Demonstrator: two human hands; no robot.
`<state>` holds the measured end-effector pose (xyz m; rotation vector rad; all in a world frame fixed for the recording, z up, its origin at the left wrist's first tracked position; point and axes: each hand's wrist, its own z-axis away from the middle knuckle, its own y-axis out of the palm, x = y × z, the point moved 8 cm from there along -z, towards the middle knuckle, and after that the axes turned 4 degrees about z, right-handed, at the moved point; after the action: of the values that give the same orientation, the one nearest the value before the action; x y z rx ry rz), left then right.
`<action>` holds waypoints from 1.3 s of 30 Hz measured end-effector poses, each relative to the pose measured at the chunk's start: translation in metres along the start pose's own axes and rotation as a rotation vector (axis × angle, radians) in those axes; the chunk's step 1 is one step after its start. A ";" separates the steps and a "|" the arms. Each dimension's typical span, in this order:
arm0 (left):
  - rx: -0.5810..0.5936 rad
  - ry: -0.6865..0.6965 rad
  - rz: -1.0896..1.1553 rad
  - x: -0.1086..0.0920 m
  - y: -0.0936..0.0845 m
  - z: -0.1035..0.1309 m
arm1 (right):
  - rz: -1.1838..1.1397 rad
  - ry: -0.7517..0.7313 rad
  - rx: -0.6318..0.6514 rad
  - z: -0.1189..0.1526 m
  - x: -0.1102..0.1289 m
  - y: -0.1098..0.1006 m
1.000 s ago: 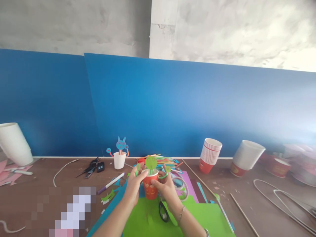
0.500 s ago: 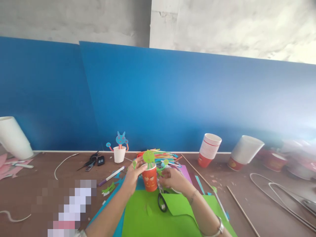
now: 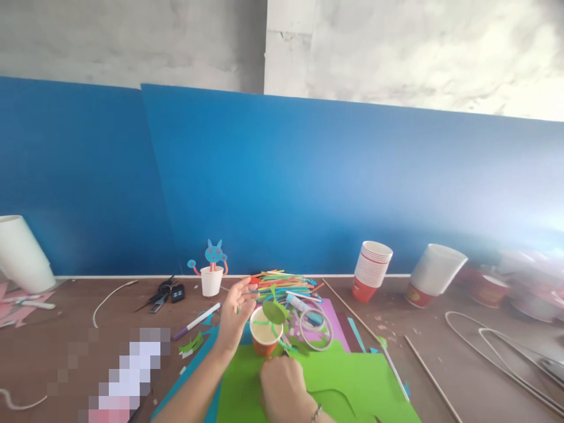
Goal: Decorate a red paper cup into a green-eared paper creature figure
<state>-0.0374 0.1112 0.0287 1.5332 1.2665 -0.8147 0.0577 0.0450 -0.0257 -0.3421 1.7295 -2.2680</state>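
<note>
A red paper cup (image 3: 264, 348) stands low on the green paper (image 3: 343, 376), its pale inside facing me. A green paper figure (image 3: 274, 312) with thin green strips sticks out of it. Beside the cup's left rim is my left hand (image 3: 234, 314), fingers apart and loosely bent; a bit of green shows near the thumb. My right hand (image 3: 284, 385) is closed in front of the cup, knuckles up, on the green paper. Its fingertips are hidden, and a small dark piece shows just beyond it.
Behind the cup lie colored sticks (image 3: 282, 283), a glue tube (image 3: 304, 308) and a tape ring (image 3: 316, 329). Further left are a white cup with a blue figure (image 3: 212, 282), a marker (image 3: 197, 321) and keys (image 3: 177, 293). Stacked cups (image 3: 372, 270) stand at the right.
The cup has come lower and now shows its inside, its drawn face out of sight. My left hand's fingers have opened away from it. My right hand has moved down and left, where black scissor handles lay.
</note>
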 end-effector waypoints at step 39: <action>-0.211 0.429 -0.575 -0.051 -0.018 0.013 | -0.312 -0.014 -0.201 0.017 -0.061 -0.078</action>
<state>-0.0664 0.0817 0.0665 1.2161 2.0985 -0.6857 0.1152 0.0705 0.0521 -0.7129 2.0241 -2.2866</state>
